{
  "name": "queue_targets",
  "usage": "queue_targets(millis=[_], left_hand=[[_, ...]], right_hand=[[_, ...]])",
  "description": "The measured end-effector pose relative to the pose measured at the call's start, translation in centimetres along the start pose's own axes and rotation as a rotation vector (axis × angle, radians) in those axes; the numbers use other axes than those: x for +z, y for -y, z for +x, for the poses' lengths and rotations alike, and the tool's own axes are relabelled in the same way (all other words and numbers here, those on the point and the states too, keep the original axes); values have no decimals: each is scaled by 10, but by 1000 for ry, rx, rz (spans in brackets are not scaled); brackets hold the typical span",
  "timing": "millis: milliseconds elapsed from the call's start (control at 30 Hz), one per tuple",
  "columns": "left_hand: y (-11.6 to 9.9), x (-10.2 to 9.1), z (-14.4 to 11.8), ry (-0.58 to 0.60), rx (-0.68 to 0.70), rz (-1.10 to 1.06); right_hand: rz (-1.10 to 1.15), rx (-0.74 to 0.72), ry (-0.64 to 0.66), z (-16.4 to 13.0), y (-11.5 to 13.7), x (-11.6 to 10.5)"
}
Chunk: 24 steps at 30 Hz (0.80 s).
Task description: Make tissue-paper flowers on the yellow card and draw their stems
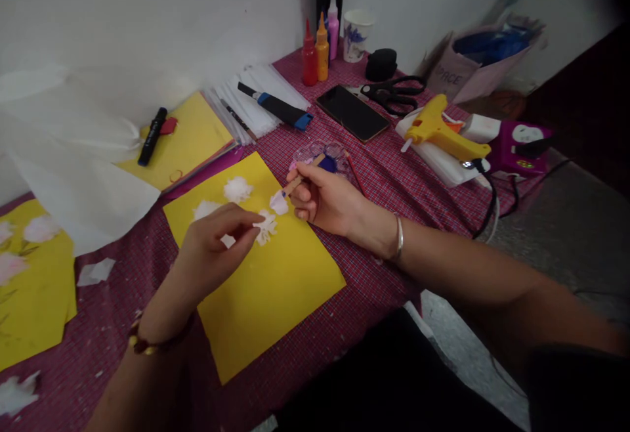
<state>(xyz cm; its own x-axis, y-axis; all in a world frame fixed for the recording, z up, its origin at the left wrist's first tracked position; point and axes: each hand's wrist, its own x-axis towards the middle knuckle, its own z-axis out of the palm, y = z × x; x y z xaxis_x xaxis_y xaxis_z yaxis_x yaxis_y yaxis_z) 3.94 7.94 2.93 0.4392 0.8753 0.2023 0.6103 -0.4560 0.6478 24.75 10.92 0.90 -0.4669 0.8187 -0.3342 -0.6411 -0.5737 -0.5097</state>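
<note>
A yellow paper sheet (275,287) lies on the red checked tablecloth (394,176) in front of me. Several white tissue flowers are stuck near its top; one flower (238,189) sits at the upper left. My left hand (216,248) pinches the edge of a white tissue flower (268,227) between thumb and forefinger. My right hand (325,199) holds a thin paintbrush (299,181) whose tip touches another white flower (279,203). Just behind the brush is a clear paint palette (322,154) with blue paint.
At the back stand three paint bottles (319,48), a paper cup (357,35), scissors (394,94), a phone (352,112) and a yellow glue gun (443,133) with its cord. Left: white tissue sheets (73,156), a black marker (151,135), another yellow sheet (34,287) with flowers.
</note>
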Motion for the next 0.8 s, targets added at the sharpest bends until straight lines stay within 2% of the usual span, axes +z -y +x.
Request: queue_targets(millis=[100, 167, 367, 700, 800], left_hand=[[8, 6, -3, 129, 131, 164], [8, 14, -2, 175, 171, 265], [9, 25, -3, 250, 123, 450], [16, 21, -5, 239, 132, 492], [16, 23, -2, 213, 91, 471]], right_hand=[[-53, -8, -33, 4, 1, -3], [-83, -16, -35, 5, 0, -5], [-132, -55, -4, 6, -1, -7], [-208, -108, 3, 5, 0, -7], [-284, -154, -7, 9, -1, -10]])
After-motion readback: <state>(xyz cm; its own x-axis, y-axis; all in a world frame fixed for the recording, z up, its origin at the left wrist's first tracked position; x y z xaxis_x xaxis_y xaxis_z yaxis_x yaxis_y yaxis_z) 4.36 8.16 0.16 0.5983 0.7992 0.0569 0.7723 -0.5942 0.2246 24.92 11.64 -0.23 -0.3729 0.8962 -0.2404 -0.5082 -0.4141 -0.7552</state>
